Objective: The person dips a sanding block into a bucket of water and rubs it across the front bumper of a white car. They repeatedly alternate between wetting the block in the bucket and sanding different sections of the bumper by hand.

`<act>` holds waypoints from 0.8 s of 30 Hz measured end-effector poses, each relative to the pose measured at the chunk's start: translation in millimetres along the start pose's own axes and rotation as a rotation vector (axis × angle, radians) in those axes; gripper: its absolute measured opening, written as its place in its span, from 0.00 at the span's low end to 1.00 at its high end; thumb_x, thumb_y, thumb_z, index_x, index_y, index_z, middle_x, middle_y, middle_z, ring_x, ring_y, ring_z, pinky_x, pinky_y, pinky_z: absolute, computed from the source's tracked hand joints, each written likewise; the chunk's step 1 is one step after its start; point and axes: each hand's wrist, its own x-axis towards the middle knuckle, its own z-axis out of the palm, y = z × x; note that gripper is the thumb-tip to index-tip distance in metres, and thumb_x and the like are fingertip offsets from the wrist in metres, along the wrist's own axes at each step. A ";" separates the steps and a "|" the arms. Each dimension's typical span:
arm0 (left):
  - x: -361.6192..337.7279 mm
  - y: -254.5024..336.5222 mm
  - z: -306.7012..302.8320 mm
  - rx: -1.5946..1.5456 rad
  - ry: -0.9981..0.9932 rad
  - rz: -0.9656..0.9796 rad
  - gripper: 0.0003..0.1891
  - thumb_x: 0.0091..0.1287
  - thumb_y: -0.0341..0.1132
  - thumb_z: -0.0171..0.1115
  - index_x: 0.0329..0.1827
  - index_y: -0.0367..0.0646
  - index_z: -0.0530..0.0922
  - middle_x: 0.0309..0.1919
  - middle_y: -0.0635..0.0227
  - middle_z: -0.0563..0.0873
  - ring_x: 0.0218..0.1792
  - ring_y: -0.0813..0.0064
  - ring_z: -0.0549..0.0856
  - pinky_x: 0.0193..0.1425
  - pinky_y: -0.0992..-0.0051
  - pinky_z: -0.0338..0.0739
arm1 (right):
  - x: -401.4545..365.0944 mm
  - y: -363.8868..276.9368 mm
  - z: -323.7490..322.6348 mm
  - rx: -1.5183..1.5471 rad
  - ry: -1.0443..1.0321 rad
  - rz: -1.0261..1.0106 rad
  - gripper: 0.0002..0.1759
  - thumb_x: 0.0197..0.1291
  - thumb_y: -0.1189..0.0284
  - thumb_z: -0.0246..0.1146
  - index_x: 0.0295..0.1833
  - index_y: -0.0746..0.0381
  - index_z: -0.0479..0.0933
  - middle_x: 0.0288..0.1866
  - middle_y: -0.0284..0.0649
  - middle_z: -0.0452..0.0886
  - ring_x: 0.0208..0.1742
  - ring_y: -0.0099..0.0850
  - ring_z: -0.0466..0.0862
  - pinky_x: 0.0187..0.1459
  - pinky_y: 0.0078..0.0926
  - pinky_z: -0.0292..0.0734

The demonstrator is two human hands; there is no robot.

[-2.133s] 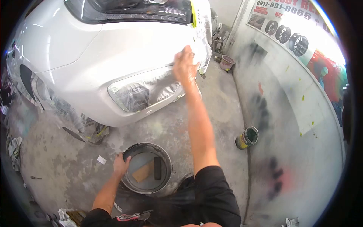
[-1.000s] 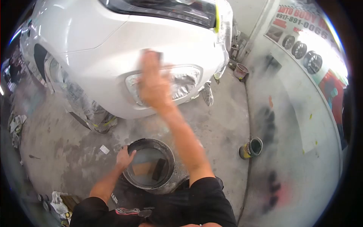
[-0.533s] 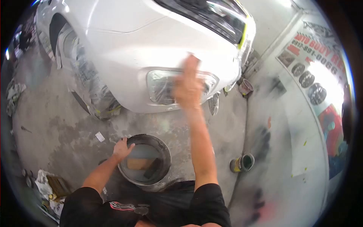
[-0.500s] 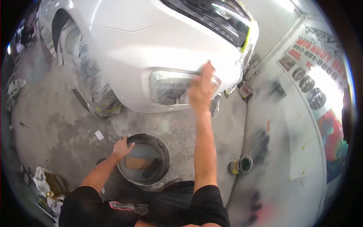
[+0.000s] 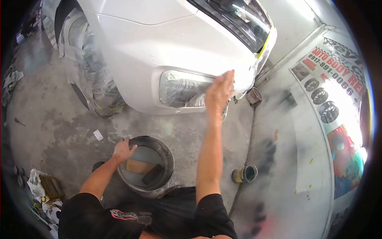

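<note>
My right hand reaches up to the white car bumper, fingers stretched out along its surface at the right end of the masked recess. Whether anything lies under the palm is hidden. Down on the left, my left hand is closed over the rim of a round black basin, thumb on the inner side. Cloudy water stands in the basin. A tan block and a dark block lie in it, side by side.
Plastic and tape cover the front wheel. By the right wall stand an open can and a small bucket. A white slip lies on the wet floor. At lower left, a wooden crate sits among rags.
My right hand has shifted slightly right and down along the bumper, and it looks less blurred. My left hand stays on the basin rim. The whole view has shifted a little.
</note>
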 end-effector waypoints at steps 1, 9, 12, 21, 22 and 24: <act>-1.3 -1.8 1.2 0.002 0.002 0.012 0.36 0.69 0.58 0.60 0.65 0.34 0.69 0.50 0.39 0.81 0.53 0.42 0.82 0.57 0.53 0.78 | -10.2 -16.6 13.4 0.056 0.041 -0.059 0.32 0.72 0.67 0.50 0.78 0.69 0.58 0.81 0.58 0.57 0.82 0.51 0.57 0.77 0.58 0.47; 0.9 -6.6 1.7 0.001 0.012 0.009 0.37 0.68 0.58 0.61 0.66 0.34 0.69 0.50 0.38 0.81 0.52 0.41 0.82 0.57 0.53 0.78 | -32.9 -14.7 -0.3 -0.175 -0.075 -0.192 0.34 0.71 0.64 0.53 0.76 0.73 0.59 0.81 0.56 0.56 0.84 0.47 0.53 0.77 0.65 0.29; 0.7 -7.1 5.0 -0.032 0.007 0.003 0.36 0.68 0.58 0.62 0.66 0.35 0.69 0.50 0.38 0.80 0.52 0.41 0.82 0.57 0.52 0.78 | -24.4 -2.5 0.5 -0.124 -0.066 0.031 0.35 0.74 0.61 0.49 0.79 0.69 0.53 0.83 0.54 0.54 0.85 0.45 0.48 0.78 0.64 0.25; 0.7 -3.1 -3.1 -0.023 0.007 -0.008 0.36 0.68 0.57 0.61 0.66 0.35 0.70 0.51 0.38 0.80 0.54 0.41 0.82 0.58 0.53 0.78 | -32.5 -5.3 -2.9 -0.225 -0.059 -0.216 0.37 0.71 0.62 0.54 0.78 0.72 0.56 0.81 0.57 0.57 0.84 0.46 0.53 0.76 0.68 0.28; 1.3 -3.4 -1.5 -0.038 0.012 -0.009 0.36 0.68 0.57 0.61 0.66 0.34 0.70 0.52 0.38 0.80 0.54 0.41 0.82 0.59 0.53 0.77 | -27.9 25.3 -3.4 -0.231 -0.021 -0.077 0.36 0.71 0.63 0.53 0.77 0.73 0.56 0.80 0.58 0.59 0.83 0.48 0.54 0.76 0.67 0.28; -1.0 -3.9 0.8 -0.051 0.006 -0.019 0.36 0.68 0.57 0.61 0.65 0.34 0.70 0.52 0.37 0.80 0.54 0.40 0.82 0.58 0.52 0.77 | -21.4 16.9 -0.7 -0.158 -0.011 0.017 0.34 0.72 0.63 0.51 0.76 0.74 0.57 0.79 0.59 0.60 0.83 0.50 0.55 0.77 0.66 0.29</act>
